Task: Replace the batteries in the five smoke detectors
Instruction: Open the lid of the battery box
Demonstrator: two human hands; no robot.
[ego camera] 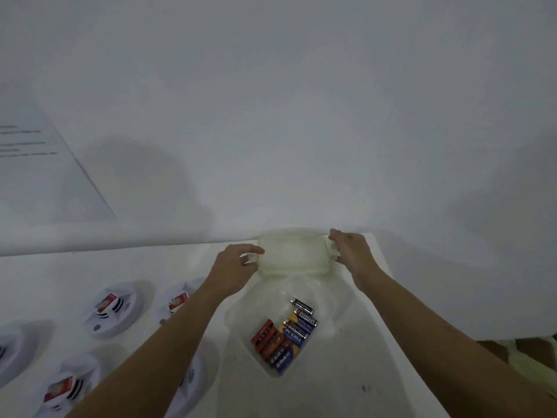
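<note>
Both hands are well apart, each clamped on one end of the lid (pixel 292 254): left hand (pixel 238 267) on the left clip, right hand (pixel 351 251) on the right clip. Lid is at the far edge of the tabletop (pixel 361 372), by the wall; can't tell if it's resting or held just above.

Batteries (pixel 286 336) sit loose in the open clear tub (pixel 238 309), between the forearms. Five detectors (pixel 113 309) are on the left, none started as far as I can judge.

Risks:
- Lid set down that close to the back edge and right corner could slide off.
- Left forearm crosses over two detectors; pulling back low could drag or knock them.
- Tub is light and clear, so a wrist clip tips it and the cells roll.
- Mixed brands in the tub, so old and new cells could easily get muddled once swaps begin.
- Red-and-white blocks on the detectors: can't tell what they are.
</note>
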